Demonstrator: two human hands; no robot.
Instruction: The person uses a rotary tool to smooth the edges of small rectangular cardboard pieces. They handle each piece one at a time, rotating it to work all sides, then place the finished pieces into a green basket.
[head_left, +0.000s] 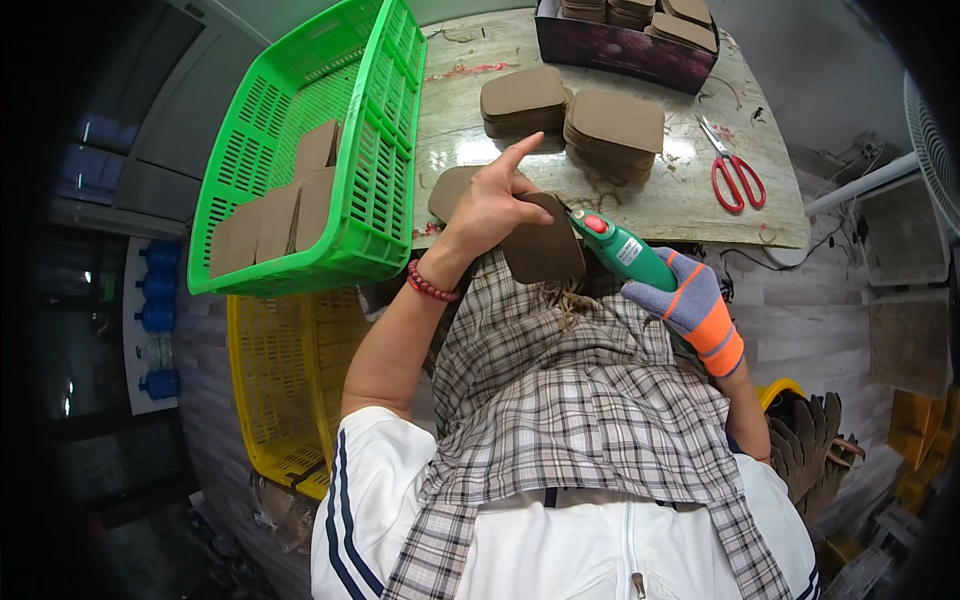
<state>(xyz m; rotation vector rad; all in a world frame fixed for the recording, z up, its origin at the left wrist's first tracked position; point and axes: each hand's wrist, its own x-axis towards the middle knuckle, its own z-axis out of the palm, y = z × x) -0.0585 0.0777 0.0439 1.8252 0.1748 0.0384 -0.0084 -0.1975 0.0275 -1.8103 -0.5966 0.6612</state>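
My left hand (pixel 488 208) grips a brown rounded pad (pixel 545 250) at the table's near edge, thumb on top and index finger stretched out ahead. My right hand (pixel 695 308), in a grey and orange glove, is wrapped round green electric scissors (pixel 640 260) with a red button. Their dark tip meets the pad's right edge; the blades are too small to make out. Thin trimmings (pixel 568 303) hang below the pad over my checked apron. Partly behind my left hand, another brown pad (pixel 450 190) lies on the table.
Two stacks of brown pads (pixel 522 98) (pixel 615 130) stand ahead on the table (pixel 460 110). Red-handled scissors (pixel 738 183) lie to the right. A dark box (pixel 625 50) of pads sits at the back. Left are a green basket (pixel 380 200) holding pads and a yellow crate (pixel 275 385) below.
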